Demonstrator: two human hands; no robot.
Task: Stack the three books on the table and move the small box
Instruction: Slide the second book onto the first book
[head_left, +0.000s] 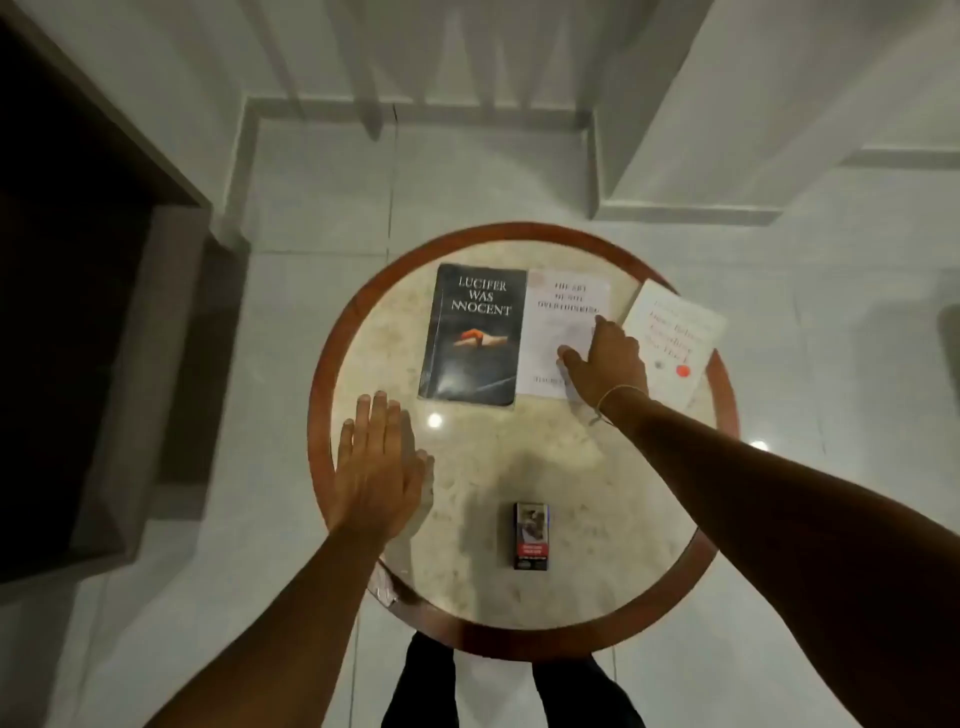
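Three books lie side by side on the far half of a round marble table (519, 467) with a wooden rim. A black book (472, 335) is on the left, a white book (558, 317) in the middle, and a white book with red lettering (675, 332) on the right, tilted and reaching the rim. My right hand (605, 358) rests on the middle white book's right side, fingers spread over the cover. My left hand (376, 465) lies flat and open over the table's left rim. A small dark box (531, 535) stands near the front edge, between my arms.
The table stands on a pale tiled floor. A dark doorway or cabinet (78, 312) fills the left side. White stair steps (727, 130) rise at the back right. My dark trouser legs (498, 686) show below the table's near rim.
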